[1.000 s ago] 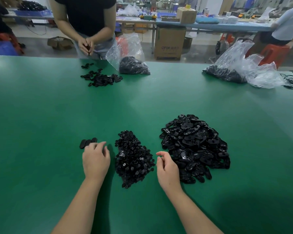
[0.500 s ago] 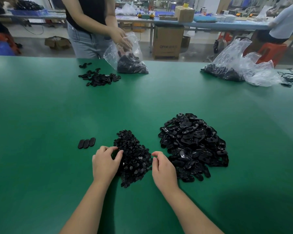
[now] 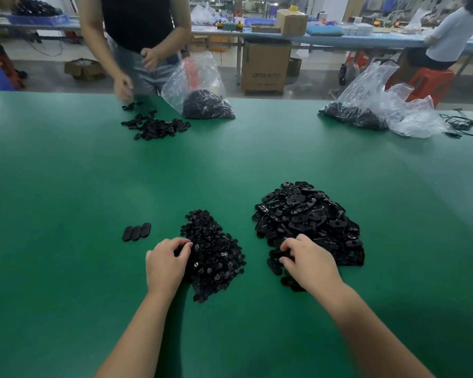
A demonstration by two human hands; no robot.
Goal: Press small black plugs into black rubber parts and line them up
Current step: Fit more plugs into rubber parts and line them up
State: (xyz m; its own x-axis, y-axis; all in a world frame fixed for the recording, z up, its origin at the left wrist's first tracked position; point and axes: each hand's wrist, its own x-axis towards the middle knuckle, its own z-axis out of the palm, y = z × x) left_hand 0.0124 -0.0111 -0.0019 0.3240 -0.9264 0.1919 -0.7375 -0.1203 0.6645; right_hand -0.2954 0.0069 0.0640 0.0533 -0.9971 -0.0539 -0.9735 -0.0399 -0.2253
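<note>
Leftmost, 3 finished parts (image 3: pixel 136 232) lie side by side on the green tabletop (image 3: pixel 66 186). Left hand (image 3: pixel 165 264), fingers curled, digs into the plug pile (image 3: pixel 213 255); grasp unclear. Right hand (image 3: pixel 307 259) pinches at the rubber-part heap (image 3: pixel 309 222); contents hidden.

Bare green mat (image 3: pixel 66 268) L of finished row (image 3: pixel 136 232), narrow gap btwn plug pile (image 3: pixel 213 255) & parts pile (image 3: pixel 309 219)

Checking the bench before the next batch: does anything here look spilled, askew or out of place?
Nothing stands out. The three finished black oval rubber parts lie in a neat row on the green table. The left hand reaches into the heap of small black plugs; the right hand into the pile of black rubber parts.
</note>
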